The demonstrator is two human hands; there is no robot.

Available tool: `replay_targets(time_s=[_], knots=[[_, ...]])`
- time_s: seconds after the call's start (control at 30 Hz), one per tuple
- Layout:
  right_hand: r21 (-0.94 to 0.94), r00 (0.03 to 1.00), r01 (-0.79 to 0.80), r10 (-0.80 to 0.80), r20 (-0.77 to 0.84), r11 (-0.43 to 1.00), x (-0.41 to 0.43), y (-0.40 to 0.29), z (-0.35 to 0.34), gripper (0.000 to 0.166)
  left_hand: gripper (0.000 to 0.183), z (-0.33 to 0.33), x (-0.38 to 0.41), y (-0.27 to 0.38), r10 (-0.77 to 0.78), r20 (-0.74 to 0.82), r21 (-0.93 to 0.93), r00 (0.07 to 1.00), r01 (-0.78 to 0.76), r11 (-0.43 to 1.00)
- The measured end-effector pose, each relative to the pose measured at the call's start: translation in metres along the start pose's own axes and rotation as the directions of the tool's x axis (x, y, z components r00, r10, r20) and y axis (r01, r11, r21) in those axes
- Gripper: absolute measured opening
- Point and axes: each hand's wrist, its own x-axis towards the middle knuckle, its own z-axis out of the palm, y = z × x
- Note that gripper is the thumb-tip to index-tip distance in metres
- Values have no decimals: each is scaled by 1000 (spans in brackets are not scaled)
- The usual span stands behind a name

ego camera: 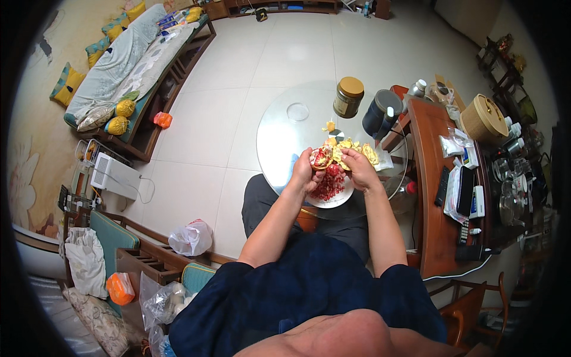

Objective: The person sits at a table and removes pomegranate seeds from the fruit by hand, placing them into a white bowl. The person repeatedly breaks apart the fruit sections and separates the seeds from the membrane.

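My left hand is closed around a partly peeled pomegranate piece, its red seeds facing up, above a white plate. Loose red pomegranate seeds are heaped on that plate. At the plate's right side, my right hand has its thumb and fingers brought together near the yellow peel; whether something small is between them cannot be told. Yellow pomegranate peels lie just beyond my hands on the round glass table, with a smaller peel scrap farther out.
A jar with a tan lid, a dark canister and a clear round lid stand or lie on the glass. To the right is a wooden table bearing remotes, boxes and a woven case. A white plastic bag sits at left.
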Motion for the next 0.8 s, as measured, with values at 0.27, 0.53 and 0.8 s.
replay_targets(time_s=[0.27, 0.53, 0.8], knots=[[-362, 963, -51, 142, 229, 931, 1, -52, -25, 26, 43, 5, -6, 6, -122, 47, 46, 991, 120, 992], [-700, 939, 61, 198, 282, 711, 15, -84, -40, 22, 43, 5, -7, 9, -157, 95, 58, 983, 152, 987], [-835, 951, 32, 241, 195, 549, 22, -105, -52, 22, 41, 2, -13, 12, -170, 67, 103, 983, 162, 981]])
